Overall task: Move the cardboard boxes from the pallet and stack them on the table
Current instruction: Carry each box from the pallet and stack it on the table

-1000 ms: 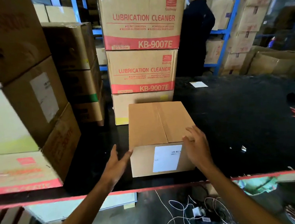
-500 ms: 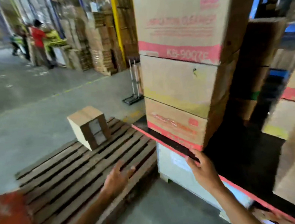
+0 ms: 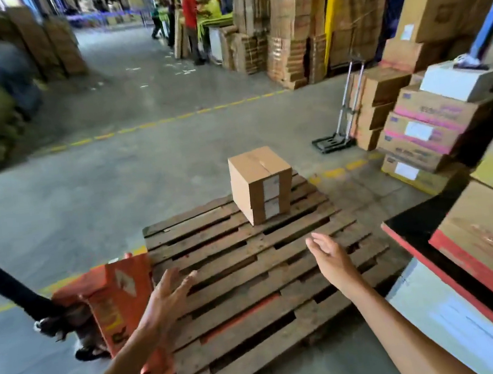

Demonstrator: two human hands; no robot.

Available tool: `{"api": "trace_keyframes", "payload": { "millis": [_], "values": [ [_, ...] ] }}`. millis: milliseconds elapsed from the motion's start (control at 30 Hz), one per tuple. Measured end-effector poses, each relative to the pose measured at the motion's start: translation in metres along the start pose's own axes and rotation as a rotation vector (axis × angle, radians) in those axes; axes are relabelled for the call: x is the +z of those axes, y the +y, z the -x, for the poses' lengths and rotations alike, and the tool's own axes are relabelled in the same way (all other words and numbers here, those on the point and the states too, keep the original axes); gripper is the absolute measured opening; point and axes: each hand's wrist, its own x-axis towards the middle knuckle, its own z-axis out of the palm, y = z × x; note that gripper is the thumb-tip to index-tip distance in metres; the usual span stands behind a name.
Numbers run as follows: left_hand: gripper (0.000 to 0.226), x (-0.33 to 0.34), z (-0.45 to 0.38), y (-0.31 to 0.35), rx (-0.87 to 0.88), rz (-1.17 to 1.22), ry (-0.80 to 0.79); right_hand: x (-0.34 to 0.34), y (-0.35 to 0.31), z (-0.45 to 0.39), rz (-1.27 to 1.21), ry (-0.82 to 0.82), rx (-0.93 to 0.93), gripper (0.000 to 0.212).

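**Reaching for the last boxes on the pallet**

Both hands are out in front, empty, fingers spread: the left hand point(image 3: 171, 292) hangs over the near slats, the right hand point(image 3: 328, 254) a little further in, palm turned inward. Neither touches anything. The boxes point(image 3: 260, 185) look to be two small ones, one on top of the other, standing at the far side of the pallet point(image 3: 250, 279), well apart from both hands. The table point(image 3: 412, 228) sits to the right, its red edge near the pallet's corner, with larger cartons already piled on it.

To do this well, I'd say step in closer rather than stretch across the slats. The gaps between the boards could catch a foot. Take the top box alone, or clamp the bottom one on both sides, low down, so the top one cannot slide off. An orange pallet jack point(image 3: 119, 295) stands at the left, so turning right is the safer way.
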Motion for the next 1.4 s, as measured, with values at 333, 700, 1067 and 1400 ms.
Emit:
{"api": "trace_keyframes", "payload": {
  "millis": [333,700,1067,1400],
  "values": [
    [0.085,0.001,-0.152,0.013,-0.129,0.219,-0.062,0.002,-0.026,-0.135,-0.017,0.145,0.111,0.046],
    [0.077,0.078,-0.427,0.044,-0.236,0.215,-0.169,0.003,0.003,-0.433,0.023,0.145,0.217,0.045],
    [0.073,0.214,-0.739,-0.007,-0.677,0.261,-0.089,0.042,0.089,-0.791,0.21,0.06,0.457,0.07],
    [0.035,0.249,-0.799,-0.04,-0.704,0.514,-0.101,0.072,0.127,-0.829,0.007,0.109,0.509,0.064]
  ]
}}
